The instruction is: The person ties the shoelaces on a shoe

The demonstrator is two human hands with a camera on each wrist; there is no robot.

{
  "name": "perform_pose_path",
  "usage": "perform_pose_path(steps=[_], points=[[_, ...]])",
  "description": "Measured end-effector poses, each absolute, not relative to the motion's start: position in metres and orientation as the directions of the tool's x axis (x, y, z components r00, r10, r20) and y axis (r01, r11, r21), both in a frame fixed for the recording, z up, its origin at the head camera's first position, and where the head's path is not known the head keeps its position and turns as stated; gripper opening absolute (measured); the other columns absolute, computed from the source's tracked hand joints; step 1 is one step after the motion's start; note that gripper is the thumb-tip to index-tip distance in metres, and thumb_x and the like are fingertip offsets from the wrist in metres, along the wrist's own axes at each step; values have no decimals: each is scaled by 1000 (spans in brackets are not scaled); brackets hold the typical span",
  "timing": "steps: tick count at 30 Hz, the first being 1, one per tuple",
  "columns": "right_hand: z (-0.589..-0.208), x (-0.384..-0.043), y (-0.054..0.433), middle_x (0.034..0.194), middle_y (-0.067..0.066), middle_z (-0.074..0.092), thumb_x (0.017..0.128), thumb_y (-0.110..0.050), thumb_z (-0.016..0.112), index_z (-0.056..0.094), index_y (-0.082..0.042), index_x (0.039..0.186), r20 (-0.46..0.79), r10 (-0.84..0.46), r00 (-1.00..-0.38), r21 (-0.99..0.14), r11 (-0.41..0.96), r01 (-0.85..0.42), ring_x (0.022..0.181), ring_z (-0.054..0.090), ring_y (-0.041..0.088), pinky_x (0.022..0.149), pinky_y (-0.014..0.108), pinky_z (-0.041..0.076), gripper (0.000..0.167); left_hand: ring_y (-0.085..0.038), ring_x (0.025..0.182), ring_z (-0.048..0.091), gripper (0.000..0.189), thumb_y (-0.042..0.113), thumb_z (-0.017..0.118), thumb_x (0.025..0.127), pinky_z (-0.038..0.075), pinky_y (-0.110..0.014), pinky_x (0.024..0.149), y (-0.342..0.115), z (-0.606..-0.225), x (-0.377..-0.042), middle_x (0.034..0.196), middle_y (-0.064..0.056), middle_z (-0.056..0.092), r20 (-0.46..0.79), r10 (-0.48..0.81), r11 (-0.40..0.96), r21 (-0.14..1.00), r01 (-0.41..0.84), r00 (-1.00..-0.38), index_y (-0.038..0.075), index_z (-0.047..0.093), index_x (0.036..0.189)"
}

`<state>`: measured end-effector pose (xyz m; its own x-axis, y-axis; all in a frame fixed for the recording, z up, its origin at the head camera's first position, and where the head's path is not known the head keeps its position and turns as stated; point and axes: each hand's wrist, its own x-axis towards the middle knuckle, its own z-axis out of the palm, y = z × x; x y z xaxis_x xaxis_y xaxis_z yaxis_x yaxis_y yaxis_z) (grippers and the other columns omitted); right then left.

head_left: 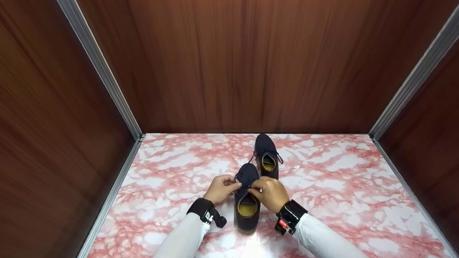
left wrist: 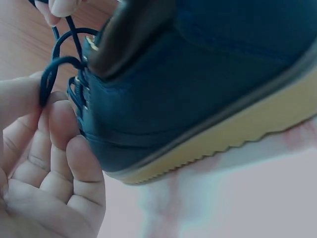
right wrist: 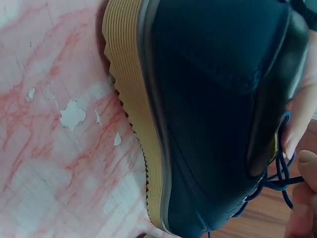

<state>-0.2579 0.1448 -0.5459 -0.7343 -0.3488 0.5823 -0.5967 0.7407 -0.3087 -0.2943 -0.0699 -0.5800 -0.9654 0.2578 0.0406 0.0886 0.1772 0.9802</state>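
A dark navy lace-up shoe (head_left: 247,225) with a yellow insole stands on the pink-and-white marbled surface, toe pointing away from me. At its left side my left hand (head_left: 220,189) pinches a looped shoelace (left wrist: 47,82) between thumb and fingers. My right hand (head_left: 271,193) holds another part of the lace at the shoe's right side, thumb and finger pressed together. Crossing laces (right wrist: 282,181) stand over the shoe's opening between the hands. The shoe's ridged tan sole (right wrist: 133,74) shows in the right wrist view.
A matching shoe (head_left: 264,141), its lace tied in a bow, lies just beyond and to the right, partly behind my right hand. Brown wood-grain panels (head_left: 229,71) with grey metal corner strips (head_left: 104,68) enclose the surface at the back and both sides.
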Motion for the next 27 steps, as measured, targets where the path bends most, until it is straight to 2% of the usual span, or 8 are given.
perform_pose_path(steps=[4,9,11,18,21,27], points=[[-547,-259,146,79,-1,71,76,-20,93,80,-17,82,560,-333,-759,-310,766,-564,70,69,14,66,32,59,14,-12,69,64,20,14,76,95,57,-30,65,-71,-584,-292,89,-17,77,-17,265,129,991,18,-964,-5,69,98],[-547,-257,151,82,-2,71,75,-22,93,82,-16,90,491,-337,-804,-341,774,-533,72,67,12,68,31,58,19,-15,72,67,18,14,74,95,63,-43,75,-76,-591,-293,91,-14,76,-70,271,84,995,-49,-960,-3,68,99],[-546,-257,154,83,-2,71,76,-23,93,83,-16,93,458,-332,-825,-357,781,-512,72,65,11,68,31,58,21,-16,72,67,18,14,74,96,63,-45,76,-77,-595,-293,88,-12,75,-80,279,68,996,-63,-957,-3,68,99],[-547,-263,168,77,-2,66,80,-17,89,83,-13,91,409,-293,-864,-428,775,-465,69,61,11,65,29,52,13,-15,69,61,12,14,74,96,54,-29,65,-81,-599,-290,77,-1,64,-112,300,52,994,-101,-947,3,68,96],[-546,-267,171,76,-4,67,83,-14,87,81,-15,84,381,-254,-889,-499,752,-430,68,60,8,65,26,51,5,-13,70,62,13,14,74,96,54,-28,66,-81,-600,-289,79,1,64,-127,307,43,992,-120,-943,3,67,97],[-544,-276,173,68,-7,66,91,-15,81,77,-15,77,272,-191,-943,-622,713,-324,60,52,3,59,22,43,14,-14,71,65,12,15,73,97,56,-28,70,-79,-603,-290,79,4,66,-144,318,38,990,-139,-937,4,67,98]])
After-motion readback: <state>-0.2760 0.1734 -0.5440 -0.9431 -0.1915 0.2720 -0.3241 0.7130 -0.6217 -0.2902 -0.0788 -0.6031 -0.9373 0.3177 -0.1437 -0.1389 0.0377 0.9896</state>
